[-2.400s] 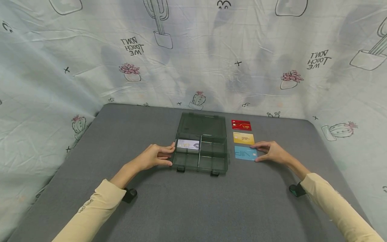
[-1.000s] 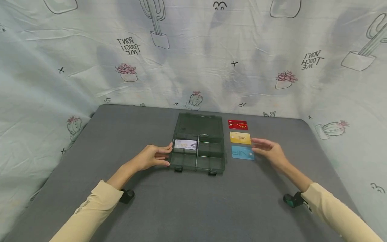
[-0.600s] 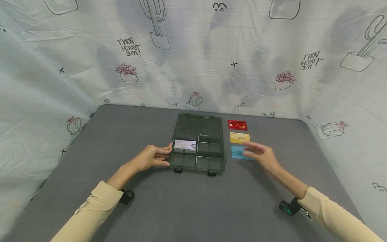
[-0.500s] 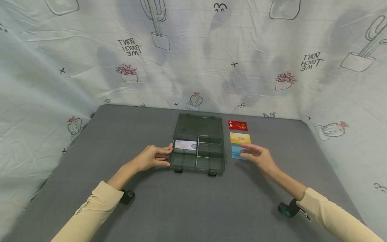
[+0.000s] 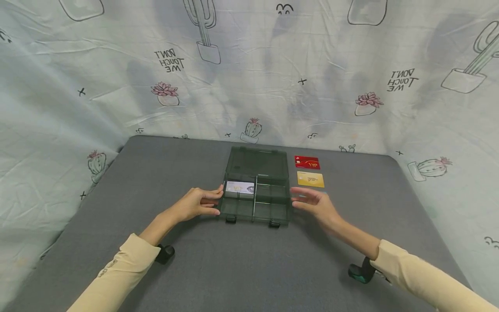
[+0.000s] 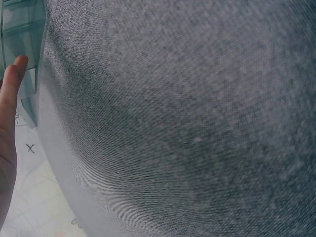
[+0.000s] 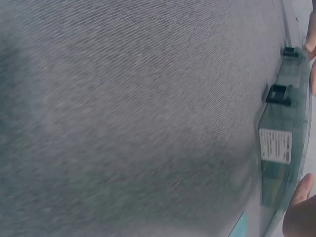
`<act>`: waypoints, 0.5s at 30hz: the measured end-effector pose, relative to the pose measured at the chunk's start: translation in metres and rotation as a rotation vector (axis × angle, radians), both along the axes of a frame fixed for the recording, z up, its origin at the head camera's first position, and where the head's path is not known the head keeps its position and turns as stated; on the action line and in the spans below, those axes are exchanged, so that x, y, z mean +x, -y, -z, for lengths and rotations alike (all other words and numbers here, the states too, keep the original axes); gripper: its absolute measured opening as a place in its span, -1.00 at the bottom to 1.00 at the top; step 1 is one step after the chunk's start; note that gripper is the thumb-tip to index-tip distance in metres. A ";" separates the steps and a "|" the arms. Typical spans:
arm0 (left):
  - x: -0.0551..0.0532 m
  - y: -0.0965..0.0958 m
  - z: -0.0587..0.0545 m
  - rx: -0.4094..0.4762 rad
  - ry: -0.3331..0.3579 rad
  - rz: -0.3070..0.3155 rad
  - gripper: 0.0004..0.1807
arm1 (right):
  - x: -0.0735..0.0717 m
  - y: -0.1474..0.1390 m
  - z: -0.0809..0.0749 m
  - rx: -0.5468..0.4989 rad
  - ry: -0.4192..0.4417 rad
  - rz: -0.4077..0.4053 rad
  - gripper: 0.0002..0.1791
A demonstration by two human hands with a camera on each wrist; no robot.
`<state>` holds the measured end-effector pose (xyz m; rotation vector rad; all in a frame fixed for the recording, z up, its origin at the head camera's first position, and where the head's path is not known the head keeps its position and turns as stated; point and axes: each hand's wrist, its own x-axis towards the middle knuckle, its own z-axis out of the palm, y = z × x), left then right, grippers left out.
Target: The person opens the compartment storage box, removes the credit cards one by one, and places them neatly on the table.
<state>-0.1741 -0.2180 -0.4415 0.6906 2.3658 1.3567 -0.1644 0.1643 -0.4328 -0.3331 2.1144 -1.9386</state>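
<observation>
A dark translucent divided box (image 5: pixel 254 208) lies on the grey table with its lid (image 5: pixel 257 162) folded back. Inside the upper-left compartment sits a white VIP card (image 5: pixel 239 187). My left hand (image 5: pixel 195 202) touches the box's left side with fingertips and thumb; the left wrist view shows its straight thumb (image 6: pixel 17 71) beside the wall. At the right side of the box is my right hand (image 5: pixel 315 206), fingers extended and holding nothing visible, fingertips right at the edge. It hides most of a blue card (image 7: pixel 239 227), whose corner shows on the table in the right wrist view.
A red VIP card (image 5: pixel 307 162) and a yellow card (image 5: pixel 310 179) lie right of the box, one behind the other. Two black latches (image 5: pixel 274 224) stick out from the box's front edge. A cactus-print curtain (image 5: pixel 249 65) hangs behind the table.
My right hand has left the blue card's right edge and moved leftward over it to the box's right side. The left hand stays at the box's left side.
</observation>
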 end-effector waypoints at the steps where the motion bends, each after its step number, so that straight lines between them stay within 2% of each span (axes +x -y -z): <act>1: 0.000 0.000 0.000 -0.001 0.002 -0.001 -0.31 | -0.001 0.003 0.000 -0.006 0.004 -0.006 -0.45; 15: 0.000 -0.001 -0.002 0.000 -0.022 0.000 -0.31 | -0.009 0.041 -0.004 -0.011 0.061 -0.068 -0.45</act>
